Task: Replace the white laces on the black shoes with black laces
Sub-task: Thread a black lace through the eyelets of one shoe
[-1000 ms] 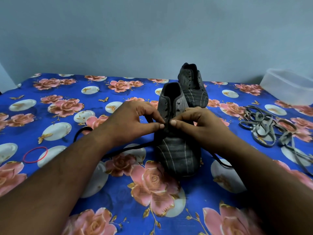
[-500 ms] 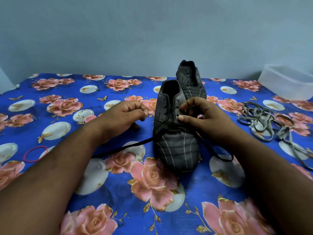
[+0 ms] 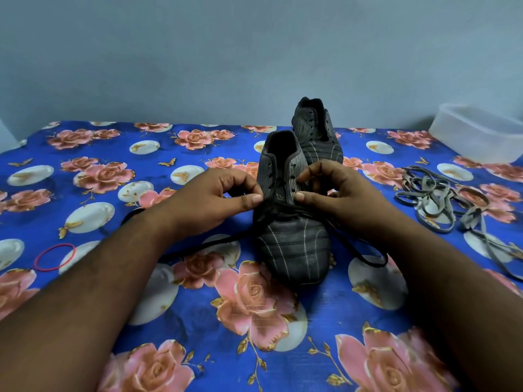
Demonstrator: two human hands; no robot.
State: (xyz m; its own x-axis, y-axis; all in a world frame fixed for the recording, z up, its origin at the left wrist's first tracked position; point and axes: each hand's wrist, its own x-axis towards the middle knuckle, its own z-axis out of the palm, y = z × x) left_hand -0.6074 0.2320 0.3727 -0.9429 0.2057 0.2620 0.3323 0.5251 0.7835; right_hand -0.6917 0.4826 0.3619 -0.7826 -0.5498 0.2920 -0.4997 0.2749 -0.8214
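**2 hands at the eyelets of the near shoe**

2 black shoes sit at frame centre on the blue floral cloth (image 3: 85,142): the near shoe (image 3: 291,241) points its toe toward the camera, and the far shoe (image 3: 317,134) stands right behind it, touching or nearly so. 1 black lace (image 3: 209,243) crosses the near shoe's lowest eyelets, 1 end trailing left under the left forearm, the other looping to the right of the toe. The left hand (image 3: 209,199) pinches the lace at the shoe's left flap; the right hand (image 3: 336,193) has its fingers curled at the right flap, pinching there, though what it holds is unclear.

1 pile of white laces (image 3: 435,199) lies at right, well apart. 1 red rubber band (image 3: 55,257) lies at left. 1 clear plastic tub (image 3: 478,134) sits at the cloth's upper right edge. Open cloth stretches left of the shoes and across the lower frame.
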